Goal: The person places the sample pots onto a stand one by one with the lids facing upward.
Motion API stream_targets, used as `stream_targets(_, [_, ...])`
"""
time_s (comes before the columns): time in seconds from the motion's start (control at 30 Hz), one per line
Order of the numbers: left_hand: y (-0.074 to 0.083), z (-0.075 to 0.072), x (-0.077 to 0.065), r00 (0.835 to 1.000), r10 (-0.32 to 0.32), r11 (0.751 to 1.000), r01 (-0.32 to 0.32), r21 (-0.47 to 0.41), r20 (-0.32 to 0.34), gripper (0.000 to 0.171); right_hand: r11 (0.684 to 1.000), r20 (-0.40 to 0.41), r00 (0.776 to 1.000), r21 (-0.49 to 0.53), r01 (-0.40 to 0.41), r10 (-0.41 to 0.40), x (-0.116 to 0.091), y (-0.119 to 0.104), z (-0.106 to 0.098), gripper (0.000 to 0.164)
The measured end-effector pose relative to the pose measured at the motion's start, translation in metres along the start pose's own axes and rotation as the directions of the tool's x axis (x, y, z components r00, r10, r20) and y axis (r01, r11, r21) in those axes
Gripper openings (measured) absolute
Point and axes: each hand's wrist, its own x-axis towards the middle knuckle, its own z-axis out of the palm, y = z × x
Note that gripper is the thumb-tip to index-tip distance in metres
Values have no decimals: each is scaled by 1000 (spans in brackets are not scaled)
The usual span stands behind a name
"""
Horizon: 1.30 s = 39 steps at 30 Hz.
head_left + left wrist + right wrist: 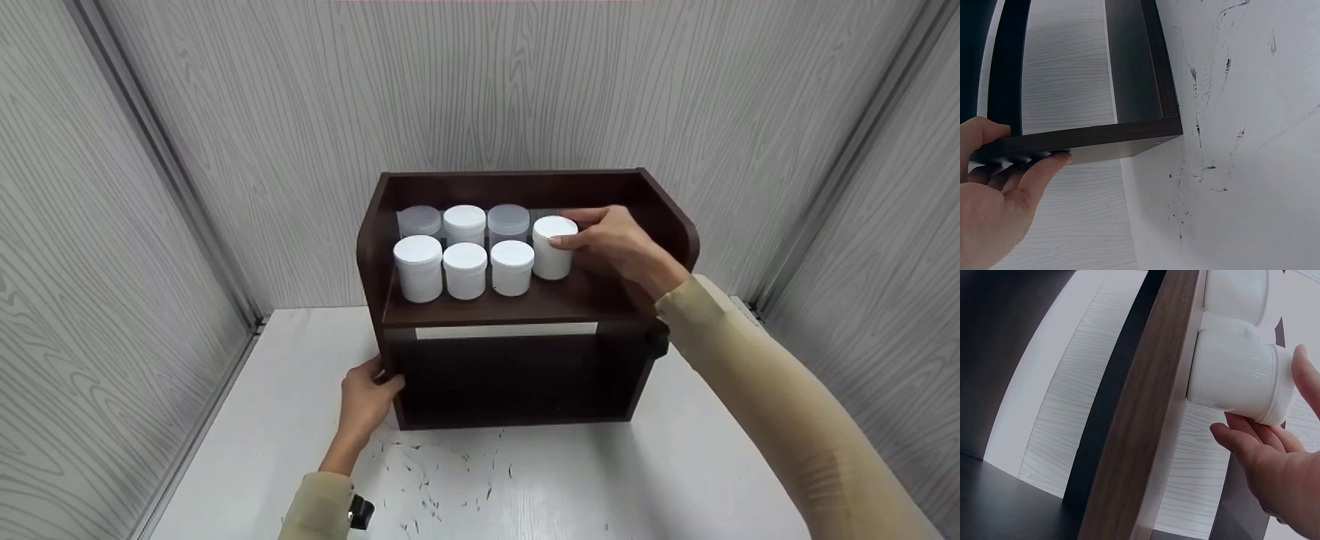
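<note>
A dark brown two-tier wooden shelf [517, 409] stands on the white tabletop. My left hand [365, 397] grips the lower front edge of its left side panel; in the left wrist view, the fingers of this hand [1002, 194] wrap the board. On the upper tier, my right hand [619, 240] holds a white lidded jar [553, 255] near its lid, thumb in front and a finger behind. Seen from the right wrist, that jar [1233, 374] has its base against the shelf board, with the hand [1280, 475] at its lid end.
Left of the held jar, the front row has several white jars [420, 274]. Behind them are a white jar [465, 221] and two translucent-lidded jars [508, 221]. Dark scuffs [427, 487] mark the tabletop. Grey wood-patterned walls [480, 90] enclose the area.
</note>
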Motion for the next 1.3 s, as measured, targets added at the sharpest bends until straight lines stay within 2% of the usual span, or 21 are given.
stream_targets(0.57, [1,0,-1,1000,11,1000,-12,17,7,55,1000,11,1000,7,-19,19,1,1,-1,58])
stream_targets(0.8, [2,0,0,1000,12,1000,-12,6,8,55,999,-32,999,-34,-14,13,-7,-5,-5,69])
stream_targets(1.03, [1,0,0,1000,4,1000,-4,6,5,54,998,-125,990,-31,57,-61,-24,-17,-10,80])
stream_targets(1.17, [1,0,0,1000,9,1000,-9,13,3,54,992,-182,975,-29,124,-127,-39,-24,-10,77])
stream_targets(1.3, [1,0,-1,1000,0,1000,0,23,-1,54,981,-204,960,-23,193,-194,-58,-26,-6,71])
